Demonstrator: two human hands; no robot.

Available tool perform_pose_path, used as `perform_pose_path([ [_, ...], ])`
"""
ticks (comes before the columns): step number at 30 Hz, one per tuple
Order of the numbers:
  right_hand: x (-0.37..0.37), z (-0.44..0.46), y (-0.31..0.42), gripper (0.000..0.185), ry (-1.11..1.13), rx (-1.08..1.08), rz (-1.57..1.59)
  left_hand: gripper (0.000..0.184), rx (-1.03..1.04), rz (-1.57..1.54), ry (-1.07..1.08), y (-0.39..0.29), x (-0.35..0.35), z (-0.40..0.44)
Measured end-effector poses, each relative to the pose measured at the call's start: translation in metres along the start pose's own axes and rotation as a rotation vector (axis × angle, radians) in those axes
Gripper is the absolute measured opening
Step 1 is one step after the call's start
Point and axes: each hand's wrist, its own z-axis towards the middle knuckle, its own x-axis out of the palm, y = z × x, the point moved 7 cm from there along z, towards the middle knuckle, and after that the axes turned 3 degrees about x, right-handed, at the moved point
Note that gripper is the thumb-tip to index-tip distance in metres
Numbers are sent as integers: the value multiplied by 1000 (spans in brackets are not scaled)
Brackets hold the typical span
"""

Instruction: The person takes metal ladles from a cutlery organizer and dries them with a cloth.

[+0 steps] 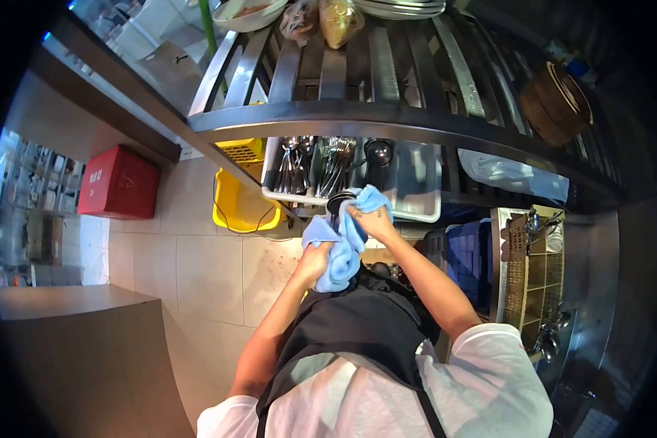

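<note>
Through the head camera, I see my left hand (314, 261) closed on a bunched blue cloth (339, 271), low and just in front of the dark apron (350, 321). My right hand (372, 221) grips another part of the same cloth, farther forward, near the close edge of the cutlery tray (416, 216). Dark, rounded utensils (341, 197) poke out of the folds beside the right fingers; I cannot tell how many, nor how much of them the cloth hides. With both hands closed, I judge the folds are kept snug around them, and working close to the tray keeps the reach short.

The tray's sections seem to keep kinds apart: spoons (292, 164) bundled on the left, forks (336, 164) beside them, and a ladle (378, 152) farther right. Lying lengthwise probably lets the long pieces fit.

Above the tray runs a slatted metal rack (358, 119), bearing stacked plates (401, 9), a bowl (250, 13) and a tied bag (341, 25). Left of the tray sit a yellow tub (244, 212) and, farther off, a red box (128, 182), both low and outside the arms' way. Right of it are a blue crate (469, 259) and a divided holder (536, 277) with more utensils around it.
</note>
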Motion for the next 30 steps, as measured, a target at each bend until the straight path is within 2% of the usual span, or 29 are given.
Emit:
perform_pose_path([
  [2, 12, 5, -7, 12, -55, 56, -92, 38, 87, 628, -207, -3, -15, 8],
  [3, 14, 7, -4, 12, -61, 52, -89, 34, 287, 314, -173, -6, -11, 13],
  [5, -3, 0, 12, 11, -337, -132, -18, 33, 356, 317, -236, -10, -12, 15],
  [6, -4, -5, 15, 14, -365, -170, 9, 32, 419, 315, -302, -19, -12, 10],
  [7, -6, -10, 19, 15, -391, -213, -30, 30, 309, 257, -334, -16, -14, 8],
  [9, -14, -15, 31, 15, -417, -253, -70, 30, 329, 340, -351, -30, -13, -4],
  [11, -24, -12, 23, 13, -459, -19, -77, 28, 368, 444, -345, -25, -17, -1],
  [12, -22, -11, 3, 11, -540, 20, 63, 28, 368, 442, -343, -23, -12, -9],
  [14, -16, -11, -21, 8, -792, 162, 164, 29, 523, 304, -307, -31, -1, -23],
  [16, -11, -12, -19, 10, -780, 99, -5, 26, 595, 295, -334, -41, -8, -26],
  [17, -4, -9, -25, 12, -464, 187, -34, 24, 616, 556, -271, -65, -7, -35],
  [18, -1, -4, -19, 18, -284, 20, -76, 23, 629, 815, -206, -78, -8, -39],
  [19, 0, -1, -17, 21, -174, -104, 260, 15, 964, 927, -239, -84, -12, -40],
  [20, -5, 2, -2, 25, -51, -219, 595, 15, 958, 923, -246, -93, -15, -44],
  [22, 50, 19, -29, 28, 741, -38, 134, 10, 997, 1390, 103, -103, 15, -58],
  [24, 54, 16, 5, 22, 859, -231, -378, 10, 967, 1504, 141, -104, 33, -61],
  [25, 31, 20, -9, 18, 416, -405, 109, 10, 938, 1510, 68, -109, 36, -61],
  [26, 16, 14, -6, 18, 414, -404, 111, 11, 910, 1515, -3, -113, 37, -60],
  [27, -10, 17, 2, 17, 339, -302, 153, 12, 822, 1449, -90, -116, 31, -57],
  [28, -26, 20, 4, 16, 265, -200, 192, 12, 827, 1447, -91, -116, 28, -52],
  [29, -42, 21, 10, 15, -50, -299, -132, 14, 788, 1334, -202, -118, 16, -45],
  [30, -51, 17, 11, 17, -206, -315, 11, 17, 745, 1218, -306, -118, 5, -39],
])
